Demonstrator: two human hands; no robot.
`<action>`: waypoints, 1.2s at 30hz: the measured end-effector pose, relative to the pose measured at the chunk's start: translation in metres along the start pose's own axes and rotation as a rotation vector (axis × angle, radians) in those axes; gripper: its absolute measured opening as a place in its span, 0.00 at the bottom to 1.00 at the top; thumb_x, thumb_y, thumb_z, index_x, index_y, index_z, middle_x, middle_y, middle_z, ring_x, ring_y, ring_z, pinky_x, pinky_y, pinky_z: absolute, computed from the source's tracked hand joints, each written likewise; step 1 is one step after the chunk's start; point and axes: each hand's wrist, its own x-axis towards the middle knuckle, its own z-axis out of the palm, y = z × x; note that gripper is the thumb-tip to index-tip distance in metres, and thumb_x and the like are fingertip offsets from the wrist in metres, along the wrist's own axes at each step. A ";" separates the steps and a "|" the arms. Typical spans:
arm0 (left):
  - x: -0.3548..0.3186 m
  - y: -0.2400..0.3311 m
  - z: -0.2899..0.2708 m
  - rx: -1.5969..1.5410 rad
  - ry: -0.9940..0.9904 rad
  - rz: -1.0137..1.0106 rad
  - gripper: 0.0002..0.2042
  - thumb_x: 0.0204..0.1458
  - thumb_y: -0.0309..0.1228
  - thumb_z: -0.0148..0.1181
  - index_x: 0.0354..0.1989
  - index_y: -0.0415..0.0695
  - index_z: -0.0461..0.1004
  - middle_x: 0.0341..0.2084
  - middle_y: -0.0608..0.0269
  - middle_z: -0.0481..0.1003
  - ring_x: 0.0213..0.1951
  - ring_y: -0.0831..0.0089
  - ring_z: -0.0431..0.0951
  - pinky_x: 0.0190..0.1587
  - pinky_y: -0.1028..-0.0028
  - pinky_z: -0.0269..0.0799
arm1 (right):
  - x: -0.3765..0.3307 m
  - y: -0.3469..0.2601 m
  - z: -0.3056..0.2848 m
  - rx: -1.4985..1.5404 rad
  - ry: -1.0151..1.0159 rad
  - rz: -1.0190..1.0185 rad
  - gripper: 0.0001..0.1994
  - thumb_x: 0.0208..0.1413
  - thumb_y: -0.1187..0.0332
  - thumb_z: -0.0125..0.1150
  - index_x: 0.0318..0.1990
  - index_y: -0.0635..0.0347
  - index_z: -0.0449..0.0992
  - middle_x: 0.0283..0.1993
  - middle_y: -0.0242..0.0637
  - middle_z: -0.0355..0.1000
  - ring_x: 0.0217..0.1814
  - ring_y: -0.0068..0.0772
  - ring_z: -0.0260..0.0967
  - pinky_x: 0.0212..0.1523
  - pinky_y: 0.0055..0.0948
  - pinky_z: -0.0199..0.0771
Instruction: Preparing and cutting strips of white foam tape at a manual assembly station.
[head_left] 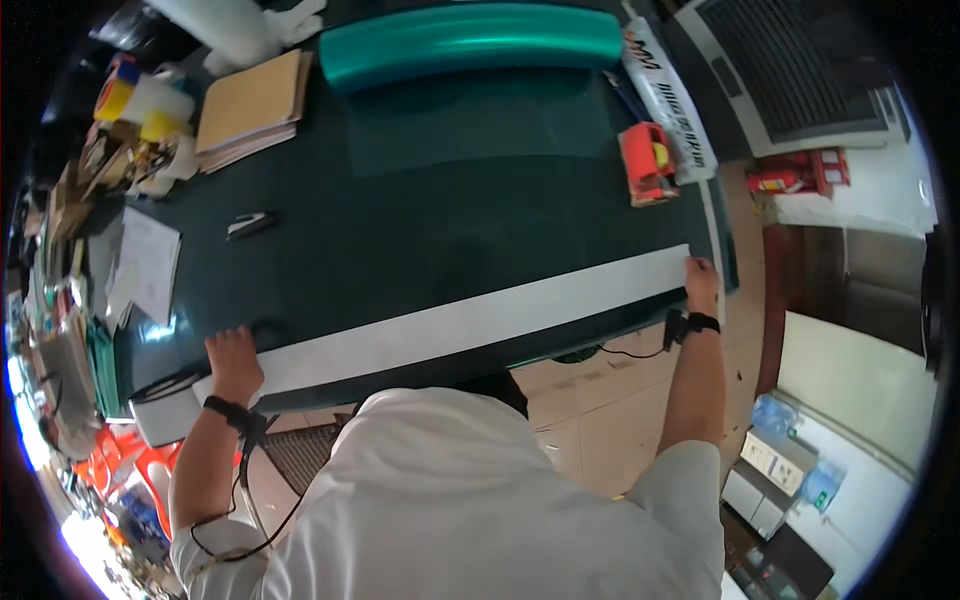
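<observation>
A long white strip, like paper or thin film, stretches across the front of the dark green table. It slants up toward the right. At its left end my left hand is closed over it, knuckles up; the fingertips are hard to see. The far right end is pinched between the fingers of my right hand, close to the table's right edge. Both arms are spread wide, and each wrist wears a black band with a small device.
A shiny green roll lies along the back of the table. A black stapler, a stack of brown folders and loose papers are on the left. A red tape dispenser and a long white package lie at right.
</observation>
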 end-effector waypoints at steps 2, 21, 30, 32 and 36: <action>0.000 0.011 -0.005 0.027 0.103 0.023 0.17 0.49 0.32 0.60 0.48 0.41 0.74 0.51 0.50 0.73 0.56 0.55 0.71 0.56 0.56 0.64 | -0.015 -0.024 0.000 -0.025 0.034 0.024 0.15 0.57 0.60 0.61 0.41 0.64 0.80 0.41 0.47 0.80 0.44 0.44 0.76 0.45 0.40 0.73; 0.021 0.198 -0.087 -0.260 0.479 1.217 0.30 0.60 0.52 0.49 0.69 0.55 0.61 0.70 0.60 0.57 0.73 0.54 0.50 0.74 0.51 0.39 | -0.052 -0.063 -0.008 -0.181 0.192 -0.187 0.08 0.58 0.65 0.60 0.35 0.60 0.80 0.35 0.45 0.77 0.44 0.52 0.72 0.46 0.47 0.71; 0.020 0.200 -0.088 -0.198 0.495 1.192 0.31 0.58 0.53 0.51 0.69 0.56 0.62 0.70 0.60 0.57 0.72 0.54 0.50 0.73 0.50 0.40 | -0.067 -0.058 0.004 -0.163 0.418 -0.227 0.13 0.56 0.68 0.62 0.48 0.60 0.76 0.47 0.52 0.72 0.55 0.56 0.65 0.55 0.48 0.67; 0.021 0.202 -0.089 -0.194 0.505 1.203 0.31 0.58 0.53 0.52 0.69 0.56 0.62 0.70 0.60 0.58 0.72 0.54 0.50 0.73 0.51 0.40 | -0.064 -0.049 -0.002 -0.166 0.407 -0.220 0.14 0.56 0.69 0.62 0.49 0.60 0.74 0.49 0.52 0.71 0.56 0.56 0.65 0.56 0.48 0.67; 0.019 0.197 -0.086 -0.235 0.487 1.202 0.31 0.58 0.52 0.52 0.69 0.56 0.62 0.70 0.60 0.58 0.72 0.54 0.50 0.73 0.51 0.40 | -0.086 -0.072 -0.008 -0.194 0.444 -0.344 0.16 0.56 0.71 0.60 0.53 0.61 0.72 0.54 0.53 0.69 0.59 0.57 0.63 0.59 0.50 0.64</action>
